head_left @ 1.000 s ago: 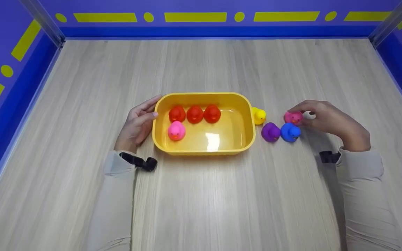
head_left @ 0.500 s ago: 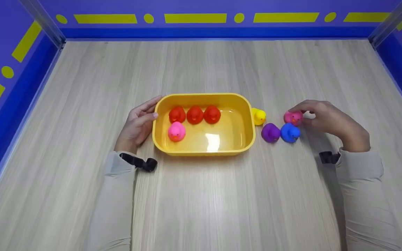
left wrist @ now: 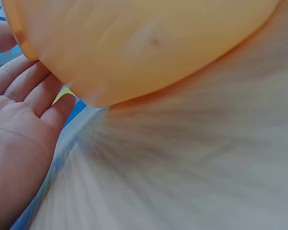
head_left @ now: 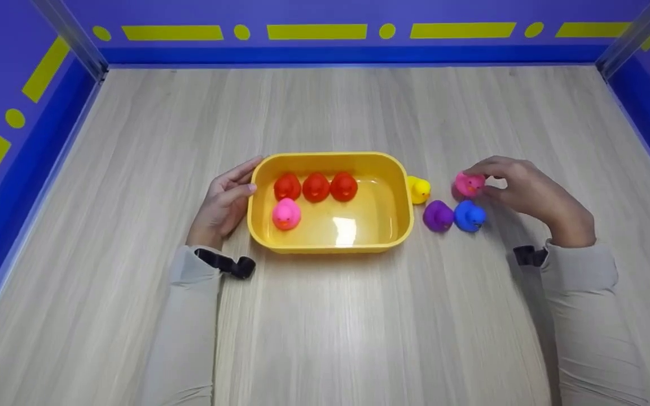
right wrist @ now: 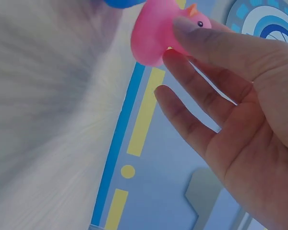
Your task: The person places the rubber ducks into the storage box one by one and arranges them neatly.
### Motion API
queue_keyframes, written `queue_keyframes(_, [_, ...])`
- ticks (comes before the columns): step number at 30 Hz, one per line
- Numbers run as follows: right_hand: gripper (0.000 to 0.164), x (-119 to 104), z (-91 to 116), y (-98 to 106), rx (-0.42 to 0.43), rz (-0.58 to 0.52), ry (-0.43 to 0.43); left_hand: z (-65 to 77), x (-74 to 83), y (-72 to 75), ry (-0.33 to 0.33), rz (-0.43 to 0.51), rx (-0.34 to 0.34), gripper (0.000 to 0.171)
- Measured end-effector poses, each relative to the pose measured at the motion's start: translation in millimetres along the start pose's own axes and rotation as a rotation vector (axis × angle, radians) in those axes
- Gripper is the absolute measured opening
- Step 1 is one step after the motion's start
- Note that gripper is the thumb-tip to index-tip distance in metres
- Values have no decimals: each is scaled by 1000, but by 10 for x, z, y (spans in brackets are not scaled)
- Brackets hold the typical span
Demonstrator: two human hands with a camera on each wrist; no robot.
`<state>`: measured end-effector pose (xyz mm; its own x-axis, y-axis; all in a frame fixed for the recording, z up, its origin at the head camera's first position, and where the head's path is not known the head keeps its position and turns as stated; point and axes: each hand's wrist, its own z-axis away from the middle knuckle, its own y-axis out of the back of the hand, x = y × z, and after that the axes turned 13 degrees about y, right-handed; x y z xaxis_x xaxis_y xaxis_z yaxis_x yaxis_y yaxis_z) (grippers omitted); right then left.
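My left hand (head_left: 220,204) grips the left end of a yellow plastic tub (head_left: 325,248), thumb at the rim and fingers along the outer wall. In the left wrist view, the tub's side (left wrist: 149,48) fills the top. Inside it, three red rubber ducks (head_left: 316,188) line the back, with a pink duck (head_left: 286,215) in front of the leftmost. To the right, my right hand (head_left: 531,189) pinches another pink rubber duck (head_left: 468,185) between thumb and fingertips. The right wrist view shows that duck (right wrist: 151,33) in the grasp, the lower fingers spread away from it.
Right of the tub, a yellow duck (head_left: 420,190) sits partly hidden by its end wall. A purple duck (head_left: 438,216) and a blue duck (head_left: 469,216) stand side by side in front of it. Blue walls (head_left: 325,54) border the wooden table (head_left: 330,327).
My right hand has shifted slightly left and away from me with the pink duck, which now stands apart from the blue one. The left hand and tub stay put.
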<state>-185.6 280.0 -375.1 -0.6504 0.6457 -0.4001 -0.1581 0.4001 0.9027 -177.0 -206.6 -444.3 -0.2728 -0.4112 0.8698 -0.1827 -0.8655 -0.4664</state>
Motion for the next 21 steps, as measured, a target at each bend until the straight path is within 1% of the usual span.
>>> queue_keyframes(3, [39,-22,-11,18,12,-3,18,-1,-5,3,4,-1,-5,58])
queue_keyframes(6, [39,-35,-29,38,28,-4,55,0,-9,7,10,-3,-11,58])
queue_keyframes(10, [39,-55,-70,60,54,11,114,-2,-9,8,4,-1,-12,58])
queue_keyframes(13, [39,-77,-104,63,61,28,142,-4,-7,4,-4,1,-14,58])
queue_keyframes(18, [38,-123,-165,50,42,51,171,-5,-7,3,-11,2,-14,58])
queue_keyframes(21, [39,-164,-206,42,16,44,167,-8,-8,6,-10,0,-10,58])
